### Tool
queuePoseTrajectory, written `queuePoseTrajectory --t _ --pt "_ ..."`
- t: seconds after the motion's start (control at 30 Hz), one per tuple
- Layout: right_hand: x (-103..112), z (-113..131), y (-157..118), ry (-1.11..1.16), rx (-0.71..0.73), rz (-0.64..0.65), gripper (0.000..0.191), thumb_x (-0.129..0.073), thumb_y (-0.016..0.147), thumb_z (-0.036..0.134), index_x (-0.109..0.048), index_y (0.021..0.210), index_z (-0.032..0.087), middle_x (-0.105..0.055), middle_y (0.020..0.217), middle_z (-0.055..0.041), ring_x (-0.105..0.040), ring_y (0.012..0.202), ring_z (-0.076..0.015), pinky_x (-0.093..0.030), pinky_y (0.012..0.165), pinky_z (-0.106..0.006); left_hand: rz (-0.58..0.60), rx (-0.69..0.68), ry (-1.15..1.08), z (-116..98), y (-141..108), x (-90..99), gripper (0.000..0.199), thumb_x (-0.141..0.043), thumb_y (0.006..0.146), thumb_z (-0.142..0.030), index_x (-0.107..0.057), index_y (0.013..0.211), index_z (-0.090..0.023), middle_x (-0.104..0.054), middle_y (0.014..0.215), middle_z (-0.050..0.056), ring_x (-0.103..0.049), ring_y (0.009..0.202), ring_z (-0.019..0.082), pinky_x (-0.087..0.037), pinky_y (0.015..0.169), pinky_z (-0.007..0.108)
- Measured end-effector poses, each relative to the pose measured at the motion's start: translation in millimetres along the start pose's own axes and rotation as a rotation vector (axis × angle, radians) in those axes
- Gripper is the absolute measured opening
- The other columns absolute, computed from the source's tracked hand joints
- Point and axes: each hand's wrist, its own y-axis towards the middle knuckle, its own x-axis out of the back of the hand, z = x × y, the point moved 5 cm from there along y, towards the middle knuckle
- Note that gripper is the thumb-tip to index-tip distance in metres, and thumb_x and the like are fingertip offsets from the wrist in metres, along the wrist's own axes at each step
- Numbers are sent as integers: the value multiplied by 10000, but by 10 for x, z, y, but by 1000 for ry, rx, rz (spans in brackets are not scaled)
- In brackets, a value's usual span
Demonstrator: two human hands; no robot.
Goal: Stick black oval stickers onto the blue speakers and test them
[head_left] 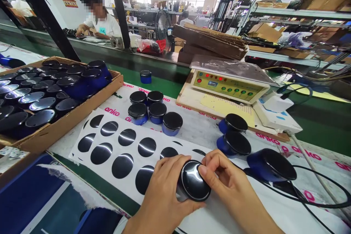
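My left hand (167, 186) is wrapped around a round cup-shaped piece with a glossy black top (195, 181), its top turned up toward me. On the upper right edge of that top rests the thumb of my right hand (223, 175). The fingers of this hand are curled and closed together, and whatever they pinch is too hidden to name. Under and left of my hands lies a white sheet of round black stickers (122, 165). Several blue pieces with black tops stand behind it, among them one at the front (172, 123). Two more pieces (234, 143) stand to the right.
A cardboard tray (82, 111) full of blue-and-black pieces is at the left. A control box with lit buttons (227, 86) sits on a board behind. Black cable (323, 204) loops beside a tilted blue piece (271, 164). Across the bench, another person (102, 25) works.
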Motion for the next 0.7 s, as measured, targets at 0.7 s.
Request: queuePoseTrajectory --t 0.7 --pt "39 -162 -32 -154 -133 9 313 -561 856 505 -373 886 256 -421 716 53 -433 640 -142 -384 583 -265 47 65 -19 -1 -26 -6 810 -785 658 -263 -353 1341 -222 -597 1121 88 -576 1050 271 -512 893 431"
